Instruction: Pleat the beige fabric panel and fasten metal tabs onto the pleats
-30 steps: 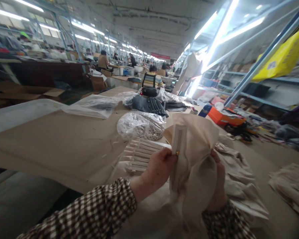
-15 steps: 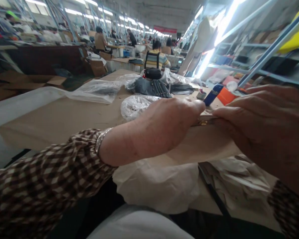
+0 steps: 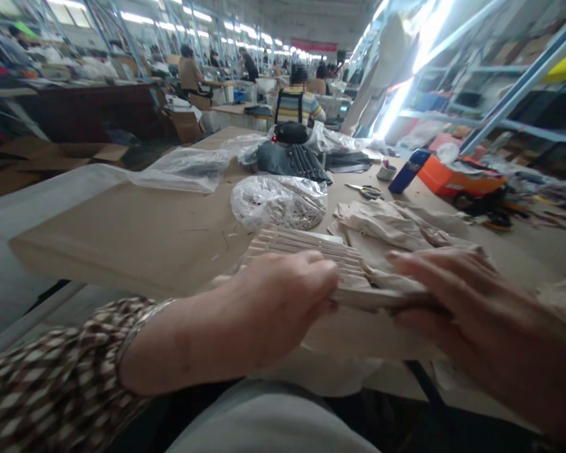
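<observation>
Head view: beige cloth [image 3: 368, 330] spans between the left hand [image 3: 283, 302], whose partly hidden grip pinches one edge, and the right hand [image 3: 485, 314], too blurred to tell whether it grips.

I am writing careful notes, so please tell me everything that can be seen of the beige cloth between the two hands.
The beige cloth looks like plain, matte fabric. Its upper edge forms a thick, roughly level band; the left hand grips one end and the right hand touches the other, though blur hides how firmly. Below the band, a fairly smooth panel shows. It is at the near side of the table, in front of stacked beige pieces.
</observation>
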{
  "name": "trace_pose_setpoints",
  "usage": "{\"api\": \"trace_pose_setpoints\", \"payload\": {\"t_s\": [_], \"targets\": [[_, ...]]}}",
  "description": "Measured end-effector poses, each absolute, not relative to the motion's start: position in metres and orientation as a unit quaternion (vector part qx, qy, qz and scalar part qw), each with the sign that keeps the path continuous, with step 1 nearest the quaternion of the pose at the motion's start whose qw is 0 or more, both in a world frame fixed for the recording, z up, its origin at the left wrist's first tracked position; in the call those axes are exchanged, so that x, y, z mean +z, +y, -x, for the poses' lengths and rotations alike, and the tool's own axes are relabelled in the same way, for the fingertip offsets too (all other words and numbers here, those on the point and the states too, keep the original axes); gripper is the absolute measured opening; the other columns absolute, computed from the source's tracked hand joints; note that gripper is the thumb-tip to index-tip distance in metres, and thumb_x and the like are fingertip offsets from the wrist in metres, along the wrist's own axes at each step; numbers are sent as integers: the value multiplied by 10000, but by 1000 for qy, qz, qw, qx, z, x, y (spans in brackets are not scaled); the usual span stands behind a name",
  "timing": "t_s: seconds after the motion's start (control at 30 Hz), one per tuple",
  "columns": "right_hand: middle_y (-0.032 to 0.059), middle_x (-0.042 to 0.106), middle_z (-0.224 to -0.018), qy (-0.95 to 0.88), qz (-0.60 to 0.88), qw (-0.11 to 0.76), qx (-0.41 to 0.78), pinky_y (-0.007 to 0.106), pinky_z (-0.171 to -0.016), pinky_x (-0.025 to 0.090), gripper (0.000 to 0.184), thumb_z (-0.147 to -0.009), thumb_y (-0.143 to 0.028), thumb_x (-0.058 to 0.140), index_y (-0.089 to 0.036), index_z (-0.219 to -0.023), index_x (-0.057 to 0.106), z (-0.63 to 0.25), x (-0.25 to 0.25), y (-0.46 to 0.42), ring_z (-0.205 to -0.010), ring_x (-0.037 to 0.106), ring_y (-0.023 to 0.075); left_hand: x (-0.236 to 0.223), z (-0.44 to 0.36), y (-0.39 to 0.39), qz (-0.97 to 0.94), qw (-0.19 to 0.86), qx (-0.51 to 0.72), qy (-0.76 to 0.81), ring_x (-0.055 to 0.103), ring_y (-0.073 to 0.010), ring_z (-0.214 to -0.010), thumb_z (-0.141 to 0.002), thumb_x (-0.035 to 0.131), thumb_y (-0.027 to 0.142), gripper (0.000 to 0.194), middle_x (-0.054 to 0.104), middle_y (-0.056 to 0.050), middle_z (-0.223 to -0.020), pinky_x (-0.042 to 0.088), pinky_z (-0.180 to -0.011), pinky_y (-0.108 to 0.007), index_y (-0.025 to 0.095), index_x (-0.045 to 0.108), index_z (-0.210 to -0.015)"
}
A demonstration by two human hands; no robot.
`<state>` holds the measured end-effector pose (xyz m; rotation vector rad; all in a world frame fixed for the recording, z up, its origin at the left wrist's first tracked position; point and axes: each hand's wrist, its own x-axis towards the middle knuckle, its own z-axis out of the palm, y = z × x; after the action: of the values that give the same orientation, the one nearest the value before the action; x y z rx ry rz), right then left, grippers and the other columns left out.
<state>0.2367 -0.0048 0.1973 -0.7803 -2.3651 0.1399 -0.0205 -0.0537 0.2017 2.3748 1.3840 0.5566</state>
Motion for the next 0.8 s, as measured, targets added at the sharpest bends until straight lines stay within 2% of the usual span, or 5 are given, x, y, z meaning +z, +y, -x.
{"api": "trace_pose_setpoints", "payload": {"t_s": [0.13,0.23,0.37,0.6,0.8], "targets": [[49,707,-1109,-951,178,249,-54,483,-1142,287,466,-820,-313,642,-340,-1281,576,-242,166,-36,-1173,566,308,209,24,-81,-815,286,137,485,516,-122,-600,-866,523,171,138,616,7,-734,342,-543,-239,232,603,-771],[10,706,-808,-947,211,236,55,363,-852,511,206,-851,-230,600,-299,-1043,632,-242,156,-35,-788,664,206,204,30,-76,-795,306,131,508,458,-104,-526,-842,583,212,142,558,31,-619,270,-476,-233,214,576,-700],[-15,605,-604,-917,306,147,211,254,-470,411,238,-946,-338,477,-251,-752,585,-237,134,7,-507,552,141,167,42,-32,-798,310,116,503,422,-94,-517,-844,616,338,256,501,42,-574,271,-478,-213,184,554,-649],[102,693,-856,-923,375,-24,80,384,-846,440,306,-951,-365,476,-186,-781,657,-212,54,77,-854,623,255,93,41,24,-799,131,-50,585,641,-224,-735,-907,542,340,232,690,-109,-828,433,-634,-279,143,658,-868],[121,705,-899,-917,389,-48,78,358,-826,467,263,-958,-288,467,-165,-858,678,-197,56,75,-870,637,250,88,32,29,-769,132,-103,617,676,-292,-814,-921,508,342,281,698,-154,-870,494,-705,-358,111,667,-905]]}}
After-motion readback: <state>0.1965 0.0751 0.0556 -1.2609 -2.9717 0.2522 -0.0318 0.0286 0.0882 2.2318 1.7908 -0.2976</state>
